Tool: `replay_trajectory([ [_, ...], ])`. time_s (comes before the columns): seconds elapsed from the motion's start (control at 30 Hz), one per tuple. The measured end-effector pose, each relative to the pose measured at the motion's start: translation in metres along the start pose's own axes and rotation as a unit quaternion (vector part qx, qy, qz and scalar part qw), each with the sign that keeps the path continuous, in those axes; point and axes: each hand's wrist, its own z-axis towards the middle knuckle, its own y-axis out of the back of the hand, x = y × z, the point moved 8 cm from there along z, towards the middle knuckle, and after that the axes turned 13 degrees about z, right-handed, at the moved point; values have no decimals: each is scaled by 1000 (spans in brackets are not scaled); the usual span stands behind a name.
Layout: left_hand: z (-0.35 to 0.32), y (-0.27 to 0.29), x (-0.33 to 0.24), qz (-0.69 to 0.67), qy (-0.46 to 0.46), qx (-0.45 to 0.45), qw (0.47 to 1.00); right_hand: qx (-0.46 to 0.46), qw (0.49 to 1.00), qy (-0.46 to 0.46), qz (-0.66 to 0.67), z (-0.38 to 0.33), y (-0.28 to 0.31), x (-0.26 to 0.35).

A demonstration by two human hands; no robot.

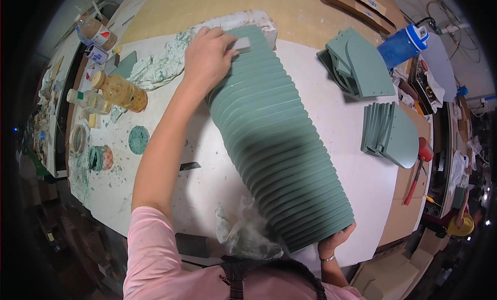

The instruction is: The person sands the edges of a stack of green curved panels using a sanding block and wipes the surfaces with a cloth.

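A long stack of green panels [279, 118], with rounded edges that form ribs, lies slantwise across the white worktable [207, 191]. At its far end, my left hand [208, 56] is closed around a small light-grey block [240, 45] and rests against the green surface. Down at the near right end, my right hand [336, 240] grips the stack's corner, some fingers hidden beneath it. A white padded bundle [266, 21] shows behind the far end. Crumpled clear plastic [248, 230] lies beside the near end.
More green panels [370, 67] and a smaller group [388, 131] stand at right, near a blue bottle [401, 46] and a red mallet [420, 157]. On the left are a stained cloth [155, 64], bottles [121, 91], an open jar [101, 158] and its green-smeared lid [139, 139].
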Motion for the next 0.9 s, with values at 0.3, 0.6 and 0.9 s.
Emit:
replay_trajectory([
  [0.3,-8,8,20,-33,-28,100,994,1,1000,-18,-21,-2,10,-11],
  [0.6,56,-38,-51,-92,-141,54,984,-5,999,-36,-1,-4,6,-13],
  [0.9,9,4,51,-56,-15,188,980,39,998,5,-45,0,6,-4],
])
